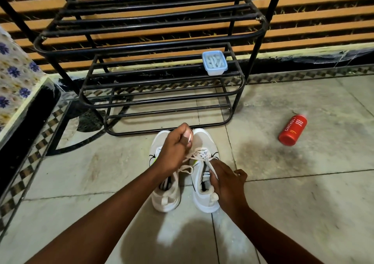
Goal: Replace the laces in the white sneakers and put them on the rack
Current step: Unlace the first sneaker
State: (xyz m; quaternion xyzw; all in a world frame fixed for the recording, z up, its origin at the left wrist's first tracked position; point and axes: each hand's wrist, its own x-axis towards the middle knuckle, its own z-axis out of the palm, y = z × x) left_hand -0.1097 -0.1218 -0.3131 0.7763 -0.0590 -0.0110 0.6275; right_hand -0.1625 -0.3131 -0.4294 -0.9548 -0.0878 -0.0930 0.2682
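While both white sneakers sat side by side on the tiled floor (283,213) just in front of the black metal shoe rack (162,81), the job looked to be in its early-to-middle part: the right sneaker (204,142) carried a white lace (199,155) crossed through its eyelets, loose and untied, with a slack loop hanging between the two shoes; the left sneaker (162,195) showed no lacing that I could make out, its tongue area mostly hidden by the arm. Can't tell whether the lace being worked was coming out or going in. Neither shoe was on the rack yet. A small lidded plastic container (215,62) holding pale strips, probably laces, sat on the rack's lower shelf. Left hand (175,149) was raised over the toe area, fist clenched on one lace end, drawing it up and forward. Right hand (226,184) sat low at the right sneaker's collar, fingers curled and pinching the other lace strand near the top eyelets. A red Cinthol body wash can (292,130) lay on the floor, well apart to the right.
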